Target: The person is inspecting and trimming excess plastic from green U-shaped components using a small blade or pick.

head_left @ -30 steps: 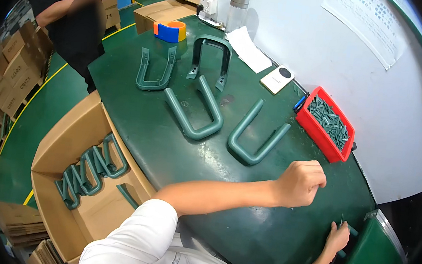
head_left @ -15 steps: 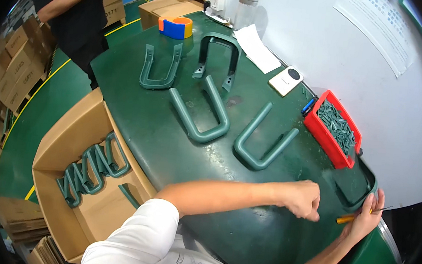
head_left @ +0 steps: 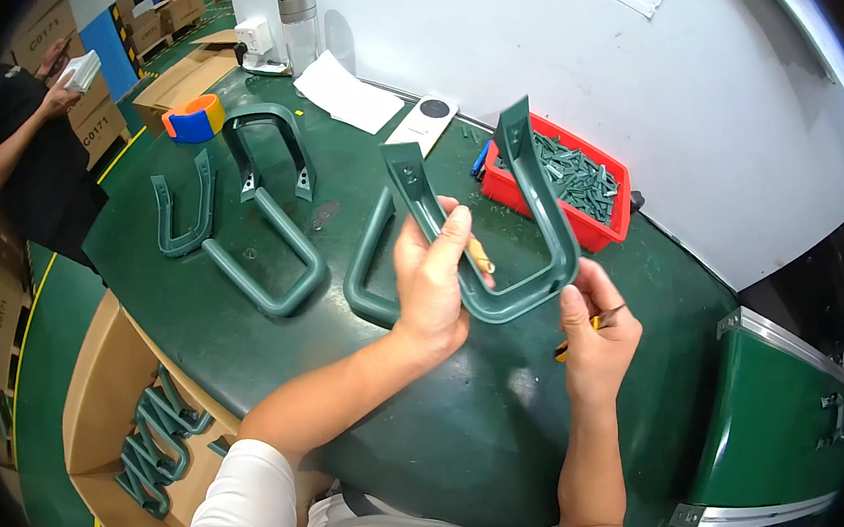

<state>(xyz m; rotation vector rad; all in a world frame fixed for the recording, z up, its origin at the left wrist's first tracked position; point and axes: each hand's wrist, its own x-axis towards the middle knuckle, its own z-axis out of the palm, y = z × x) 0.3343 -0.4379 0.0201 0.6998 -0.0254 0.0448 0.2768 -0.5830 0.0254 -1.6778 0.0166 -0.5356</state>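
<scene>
A green U-shaped plastic handle (head_left: pixel 544 214) is raised above the table, its ends pointing up and its hollow inner side showing. My left hand (head_left: pixel 430 284) is closed around one leg of it, thumb on the near face. Inside the U, by my left fingers, a tan tip (head_left: pixel 481 257) shows; I cannot make out what it is. My right hand (head_left: pixel 598 339) is closed on a slim yellow-handled tool (head_left: pixel 562 351), mostly hidden by the fingers, with its thumb and fingertips at the handle's lower right corner. Another U-shaped handle (head_left: pixel 367 259) lies partly behind my left hand.
More handles (head_left: pixel 284 297) lie on the green table (head_left: pixel 486 450) to the left. A red bin (head_left: pixel 595 237) of green scraps stands behind the held piece. A cardboard box (head_left: pixel 93 405) with several handles is at lower left. Tape (head_left: pixel 194 121), a bottle (head_left: pixel 299 32) and a person (head_left: pixel 25 149) are farther off.
The handle that lay by the red bin is now lifted in my left hand. My right hand has moved left to its corner, still holding the yellow tool. The view has turned right.
</scene>
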